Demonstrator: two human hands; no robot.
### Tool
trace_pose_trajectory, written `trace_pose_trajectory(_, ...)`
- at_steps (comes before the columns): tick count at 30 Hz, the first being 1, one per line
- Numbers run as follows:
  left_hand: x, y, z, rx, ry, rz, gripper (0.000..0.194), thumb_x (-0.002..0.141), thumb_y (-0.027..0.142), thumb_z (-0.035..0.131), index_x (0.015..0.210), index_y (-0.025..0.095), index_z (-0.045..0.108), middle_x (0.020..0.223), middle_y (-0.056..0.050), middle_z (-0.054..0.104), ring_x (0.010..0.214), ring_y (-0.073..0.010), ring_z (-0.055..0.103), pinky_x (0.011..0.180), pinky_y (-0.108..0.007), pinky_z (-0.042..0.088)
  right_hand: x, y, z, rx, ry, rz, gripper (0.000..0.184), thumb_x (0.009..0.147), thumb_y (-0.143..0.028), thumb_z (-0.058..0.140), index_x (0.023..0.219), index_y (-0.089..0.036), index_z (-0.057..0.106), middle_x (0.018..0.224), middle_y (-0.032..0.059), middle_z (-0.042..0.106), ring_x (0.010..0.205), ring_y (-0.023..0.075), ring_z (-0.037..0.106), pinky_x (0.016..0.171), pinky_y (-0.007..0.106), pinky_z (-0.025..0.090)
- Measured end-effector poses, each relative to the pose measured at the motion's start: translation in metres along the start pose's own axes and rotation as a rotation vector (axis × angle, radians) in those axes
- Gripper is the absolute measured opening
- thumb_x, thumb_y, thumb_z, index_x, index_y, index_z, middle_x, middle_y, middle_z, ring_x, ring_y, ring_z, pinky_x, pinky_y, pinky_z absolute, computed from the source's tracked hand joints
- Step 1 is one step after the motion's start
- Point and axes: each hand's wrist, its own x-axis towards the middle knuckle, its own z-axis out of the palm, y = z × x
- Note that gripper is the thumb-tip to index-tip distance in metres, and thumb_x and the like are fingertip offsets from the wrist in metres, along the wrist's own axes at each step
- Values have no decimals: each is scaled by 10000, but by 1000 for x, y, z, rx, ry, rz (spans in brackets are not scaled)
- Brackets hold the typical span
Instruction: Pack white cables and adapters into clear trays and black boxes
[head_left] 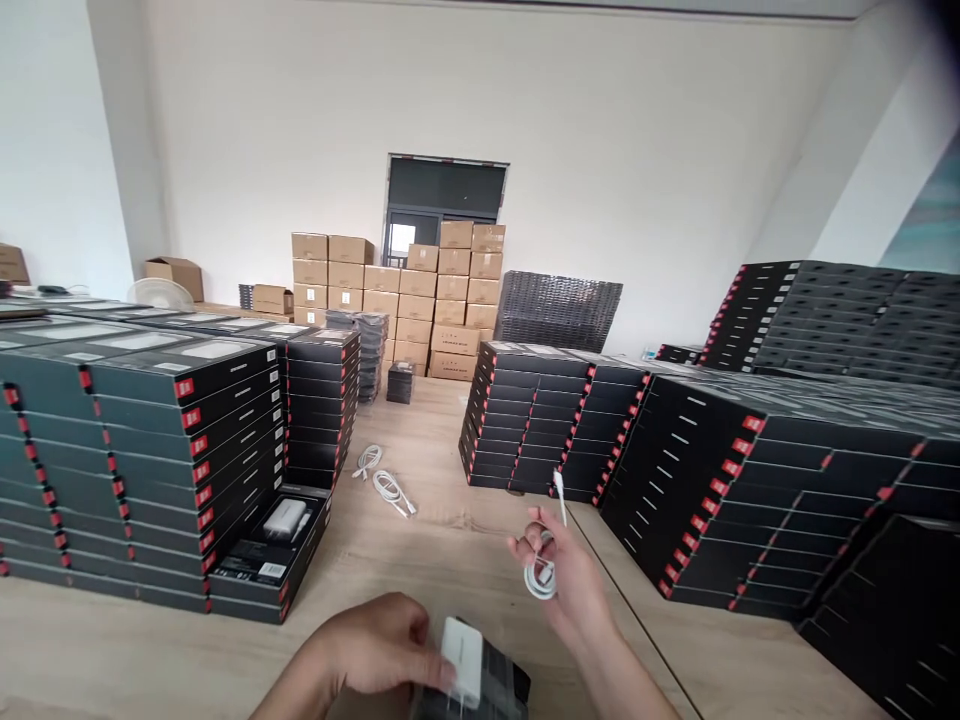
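My left hand grips a white power adapter at the bottom centre, its thumb pressed on the adapter's lower side. Beneath the adapter is a dark piece of packaging with a shiny film-like surface, cut off by the lower edge of the view. To the right, my right hand is closed on a coiled white cable. One connector of that cable points up above the fingers. Two more coiled cables, a nearer one and a farther one, lie on the wooden table.
Stacks of black boxes with red corners stand at left, and more such stacks at right. An open black box holds another white adapter. Cardboard cartons and dark trays are piled at the back.
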Motion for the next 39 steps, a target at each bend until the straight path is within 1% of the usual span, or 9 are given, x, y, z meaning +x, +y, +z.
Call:
trace_pose_trajectory(4,8,10,3,-127,100,8,445,649,604,677,786,200,550,599,-11,680,487,-159,602,403,-213,316,1,5,-9,50,87,13,150,728,-302,721,791,-209,622,612,-22,662,644,188,683,753,360,584)
trace_pose_trajectory(6,10,16,2,-221,247,56,457,703,643,606,821,219,482,679,-11,699,586,-157,654,475,-214,394,0,4,7,-3,98,9,153,753,-333,689,804,-204,624,696,24,725,772,220,706,740,347,572)
trace_pose_trajectory(10,12,26,-2,-579,534,195,488,662,578,722,881,228,461,766,-12,707,741,-190,705,684,-289,508,-1,12,55,-247,39,-58,284,835,-481,562,826,-204,623,849,75,769,791,244,687,597,309,510)
trace_pose_trajectory(14,13,29,1,-813,505,299,540,689,508,754,1051,245,451,857,-29,697,832,-224,709,753,-348,531,0,33,81,-524,-42,-320,428,892,-572,442,845,-213,670,1014,85,748,955,267,649,792,350,481)
trace_pose_trajectory(20,21,24,12,-981,440,409,576,755,429,732,1213,283,414,1060,-65,650,1002,-248,664,831,-395,533,5,57,72,-757,-108,-482,483,956,-555,343,1062,-209,664,1152,102,681,1099,260,593,942,368,427)
trace_pose_trajectory(25,24,21,7,-943,528,515,682,632,262,842,1207,252,476,1091,-88,662,1026,-240,639,821,-339,523,3,63,71,-1070,-304,-581,468,953,-480,384,1311,-233,557,1346,100,569,1274,287,470,1084,464,320)
trace_pose_trajectory(29,24,21,-7,-874,596,564,717,619,213,842,1233,235,473,1011,-80,700,936,-216,666,822,-336,511,5,58,72,-1017,-538,-367,559,923,-441,428,1449,-256,395,1475,74,443,1372,281,355,1134,488,250)
trace_pose_trajectory(34,23,23,-13,-811,585,549,699,611,246,837,1208,211,476,980,-89,716,890,-254,693,792,-383,526,16,40,64,-528,-665,115,528,895,-462,462,1367,-232,514,1276,102,629,1159,285,583,935,451,477)
trace_pose_trajectory(39,20,24,-9,-749,570,589,645,644,224,809,1191,216,468,961,-70,712,880,-245,698,804,-379,526,15,32,61,-566,-684,77,514,826,-423,642,1300,-234,576,1140,89,689,1013,255,646,834,391,528)
